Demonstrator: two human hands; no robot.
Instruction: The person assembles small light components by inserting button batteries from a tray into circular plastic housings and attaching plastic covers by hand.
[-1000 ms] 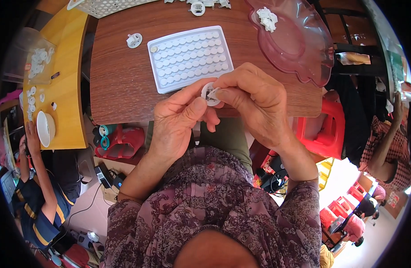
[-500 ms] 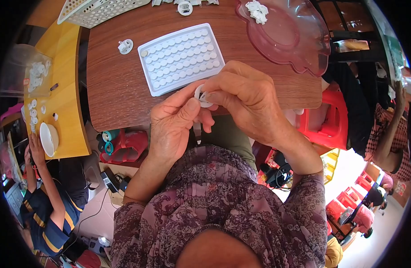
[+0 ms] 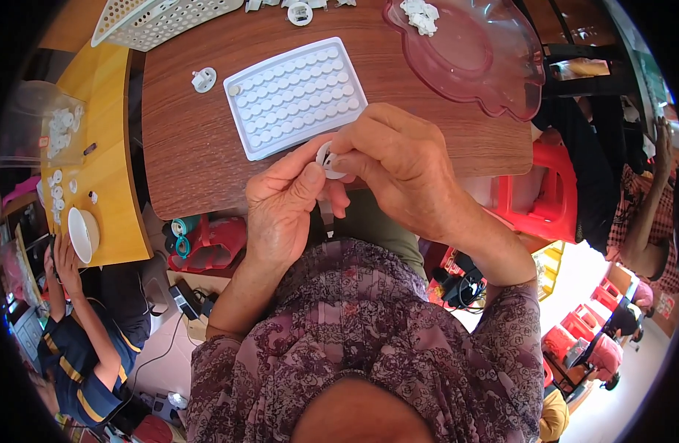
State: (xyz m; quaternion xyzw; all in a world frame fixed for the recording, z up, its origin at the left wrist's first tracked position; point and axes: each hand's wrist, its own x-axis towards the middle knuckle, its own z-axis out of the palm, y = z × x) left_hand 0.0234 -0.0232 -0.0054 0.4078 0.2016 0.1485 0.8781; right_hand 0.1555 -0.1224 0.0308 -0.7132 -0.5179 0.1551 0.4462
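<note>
Between both hands, just off the table's near edge, is a small round white plastic part (image 3: 327,158) with a dark spot in its middle. My left hand (image 3: 282,199) is closed on its left side, thumb in front. From the right, the thumb and forefinger of my right hand (image 3: 398,166) pinch the same part. Fingers hide much of it. Just beyond my hands lies a white tray (image 3: 242,140) with rows of round moulded shapes, a small cream disc (image 3: 234,90) at its far left corner. A similar white round part (image 3: 204,80) rests on the table left of the tray.
A maroon scalloped plastic tray (image 3: 457,92) holds a clump of white pieces (image 3: 420,16). At the back stand a white perforated basket (image 3: 158,26) and another round part (image 3: 299,13). Left, a co-worker sits at a yellow table (image 3: 121,184) with a white bowl (image 3: 83,235). A red stool (image 3: 550,196) is right.
My hands stay at the white round part, its face now turned slightly differently between the fingers. The whole view has shifted a little. The co-worker's hands at left have moved slightly.
</note>
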